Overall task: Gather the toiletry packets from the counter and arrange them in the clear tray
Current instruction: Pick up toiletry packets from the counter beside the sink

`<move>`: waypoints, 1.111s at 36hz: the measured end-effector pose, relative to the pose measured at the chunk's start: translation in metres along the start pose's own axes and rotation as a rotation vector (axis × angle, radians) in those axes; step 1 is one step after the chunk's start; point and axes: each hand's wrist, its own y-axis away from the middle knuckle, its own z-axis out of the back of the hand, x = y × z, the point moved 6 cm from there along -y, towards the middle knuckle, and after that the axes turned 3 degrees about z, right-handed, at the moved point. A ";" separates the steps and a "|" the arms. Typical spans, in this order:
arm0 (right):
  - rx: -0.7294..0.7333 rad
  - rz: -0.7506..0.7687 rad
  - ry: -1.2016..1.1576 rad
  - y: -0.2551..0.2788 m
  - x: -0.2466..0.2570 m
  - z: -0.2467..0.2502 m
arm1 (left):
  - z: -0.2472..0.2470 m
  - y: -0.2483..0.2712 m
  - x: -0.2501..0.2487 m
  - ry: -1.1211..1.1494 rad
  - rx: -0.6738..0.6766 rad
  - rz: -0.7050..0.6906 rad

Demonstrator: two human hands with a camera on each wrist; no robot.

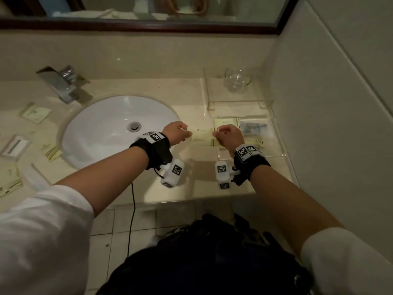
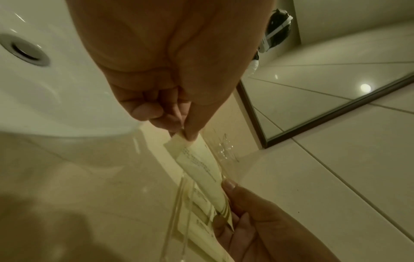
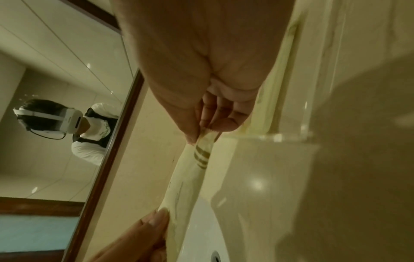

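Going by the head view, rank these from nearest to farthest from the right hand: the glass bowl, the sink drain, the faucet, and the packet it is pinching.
From the right hand:
1. Packet: pinched at its striped end, stretched across to the left hand.
2. Glass bowl: behind the hand, toward the wall.
3. Sink drain: to its left, in the basin. Too close to the bowl to rank firmly.
4. Faucet: far left, beyond the basin.

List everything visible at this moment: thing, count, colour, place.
held packet: one, cream, stretched between both hands beside the tray
clear tray: one, transparent, counter right of sink, packets already inside
loose packets: several, cream, counter left of sink
sink: one, white, centre
faucet: one, chrome, behind sink on the left
glass bowl: one, clear, on a clear stand at the back right
mirror: one, dark-framed, above counter
left hand: pinches packet's left end
right hand: pinches packet's striped end
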 end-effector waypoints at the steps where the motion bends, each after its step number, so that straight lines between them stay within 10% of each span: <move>1: -0.017 -0.001 0.001 -0.005 -0.001 0.012 | -0.009 -0.004 -0.008 0.012 0.003 -0.003; 13: -0.060 0.015 0.257 -0.055 -0.001 0.085 | -0.069 -0.049 -0.054 -0.068 0.002 0.031; 40: 0.070 0.110 0.605 -0.120 -0.001 0.072 | -0.093 -0.102 -0.075 -0.630 -0.058 -0.113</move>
